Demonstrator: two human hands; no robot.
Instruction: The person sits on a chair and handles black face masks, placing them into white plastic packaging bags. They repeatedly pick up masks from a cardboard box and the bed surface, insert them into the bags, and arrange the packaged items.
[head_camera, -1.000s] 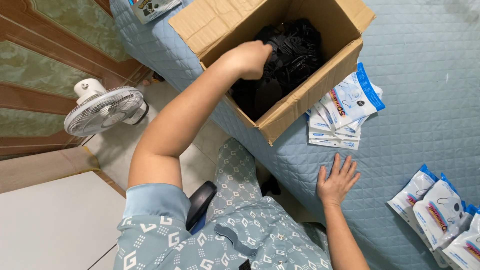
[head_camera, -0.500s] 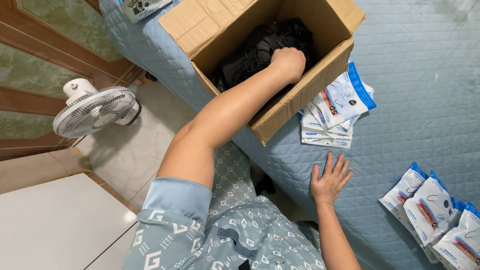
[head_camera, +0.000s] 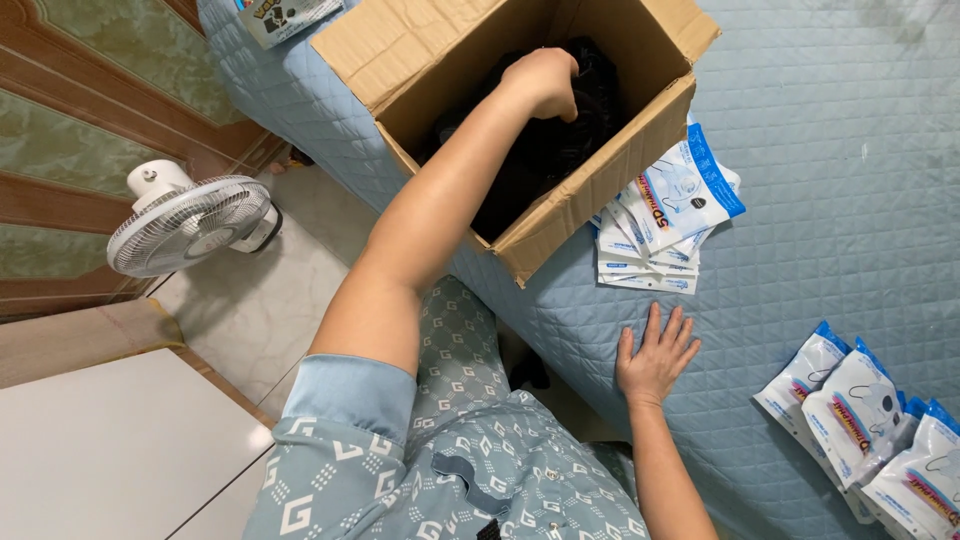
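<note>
The left hand (head_camera: 545, 82) is clenched on soft, light black masks (head_camera: 560, 150) in the cardboard box (head_camera: 600, 180) (best gathered by the bunch), while the right hand (head_camera: 655, 355) lies flat and spread on the quilted bed (head_camera: 830, 230).

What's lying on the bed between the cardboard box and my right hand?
A fanned stack of flat white-and-blue packets, by the box. Below it, bare quilt up to the right hand, in the head view.

box (head_camera: 560, 215) on bed (head_camera: 850, 150) | packets (head_camera: 665, 215) right of box | fan (head_camera: 190, 222) on floor, left
</note>
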